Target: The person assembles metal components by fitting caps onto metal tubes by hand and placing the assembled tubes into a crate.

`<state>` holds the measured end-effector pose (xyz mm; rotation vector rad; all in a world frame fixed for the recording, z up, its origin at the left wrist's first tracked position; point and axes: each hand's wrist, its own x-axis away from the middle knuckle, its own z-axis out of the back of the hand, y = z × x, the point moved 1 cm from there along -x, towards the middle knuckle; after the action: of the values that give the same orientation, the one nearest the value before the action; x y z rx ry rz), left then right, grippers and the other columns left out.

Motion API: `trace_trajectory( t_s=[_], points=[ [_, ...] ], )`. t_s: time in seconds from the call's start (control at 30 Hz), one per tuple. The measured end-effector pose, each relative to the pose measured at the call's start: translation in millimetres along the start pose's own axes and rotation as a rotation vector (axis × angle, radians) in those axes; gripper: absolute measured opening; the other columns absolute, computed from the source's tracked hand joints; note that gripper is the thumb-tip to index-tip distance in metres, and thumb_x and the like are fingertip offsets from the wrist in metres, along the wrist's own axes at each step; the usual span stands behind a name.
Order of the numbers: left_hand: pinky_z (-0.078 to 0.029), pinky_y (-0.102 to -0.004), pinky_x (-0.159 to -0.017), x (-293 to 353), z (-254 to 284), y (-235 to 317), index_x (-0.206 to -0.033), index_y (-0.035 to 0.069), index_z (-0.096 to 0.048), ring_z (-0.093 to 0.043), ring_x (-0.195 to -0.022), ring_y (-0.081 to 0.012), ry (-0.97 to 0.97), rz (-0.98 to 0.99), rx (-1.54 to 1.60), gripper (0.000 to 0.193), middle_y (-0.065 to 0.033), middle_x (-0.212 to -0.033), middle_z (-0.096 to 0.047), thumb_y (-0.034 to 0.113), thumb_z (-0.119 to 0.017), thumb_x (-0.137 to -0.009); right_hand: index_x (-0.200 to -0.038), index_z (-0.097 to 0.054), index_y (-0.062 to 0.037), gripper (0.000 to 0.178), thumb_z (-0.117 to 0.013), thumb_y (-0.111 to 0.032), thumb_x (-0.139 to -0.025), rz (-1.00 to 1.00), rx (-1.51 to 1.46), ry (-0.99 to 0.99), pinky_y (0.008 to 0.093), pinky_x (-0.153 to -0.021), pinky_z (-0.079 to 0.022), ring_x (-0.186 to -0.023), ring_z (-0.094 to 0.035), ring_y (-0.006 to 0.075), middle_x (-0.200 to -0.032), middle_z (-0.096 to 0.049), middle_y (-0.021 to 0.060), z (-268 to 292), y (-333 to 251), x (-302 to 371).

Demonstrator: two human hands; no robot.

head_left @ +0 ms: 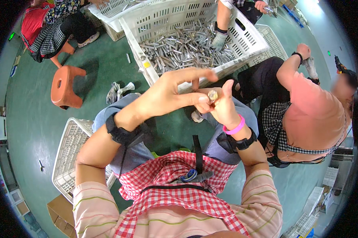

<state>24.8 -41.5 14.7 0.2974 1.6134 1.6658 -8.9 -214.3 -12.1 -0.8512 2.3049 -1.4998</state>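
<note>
My right hand [225, 106] is closed around a small shiny metal piece [212, 96], seen nearly end-on with a yellowish tip. Its thumb points up. Beside it, my left hand [169, 92] has its thumb and index finger spread apart. The left thumb tip comes right up to the piece and the right fingers; whether it presses on them I cannot tell. Beyond both hands stands a white slotted plastic crate [248, 37], holding many short silvery metal tubes [175, 49]. A co-worker's gloved hand [219, 40] reaches into these tubes.
An orange stool [65, 88] stands at left, near grey work gloves [117, 92] on the green floor. A white basket [64, 152] and a cardboard box [62, 212] are at my left. One co-worker [313, 103] sits close on my right; another [62, 29] is at far left.
</note>
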Motion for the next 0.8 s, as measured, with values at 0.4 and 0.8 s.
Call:
trace_trajectory(
  t_s=[0.4,0.8],
  points=[
    [-0.017,-0.0422,-0.106,-7.9,-2.7,3.9,-0.139,0.004,-0.021,-0.019,-0.133,-0.0290,-0.034,-0.271,-0.239,0.107,-0.0154,-0.143,-0.023,0.059,-0.068,-0.060,-0.061,-0.043,-0.0030,0.062,-0.018,-0.050,-0.093,0.166,0.554,0.328,0.0275,-0.047,-0.026,-0.048,-0.032,0.0102,-0.051,-0.037,-0.0001,-13.9,-6.7,-6.0],
    [-0.020,-0.0470,-0.101,-11.4,-27.1,-7.2,-0.116,0.009,-0.057,-0.039,-0.121,-0.0318,0.074,-0.359,-0.299,0.051,-0.0156,-0.134,-0.039,0.045,-0.054,-0.080,-0.101,-0.050,-0.0003,0.022,-0.045,-0.019,-0.090,0.640,0.936,0.257,0.0377,-0.063,-0.044,-0.080,-0.057,0.0294,-0.092,-0.056,0.0147,6.2,26.2,-7.5]
  ],
)
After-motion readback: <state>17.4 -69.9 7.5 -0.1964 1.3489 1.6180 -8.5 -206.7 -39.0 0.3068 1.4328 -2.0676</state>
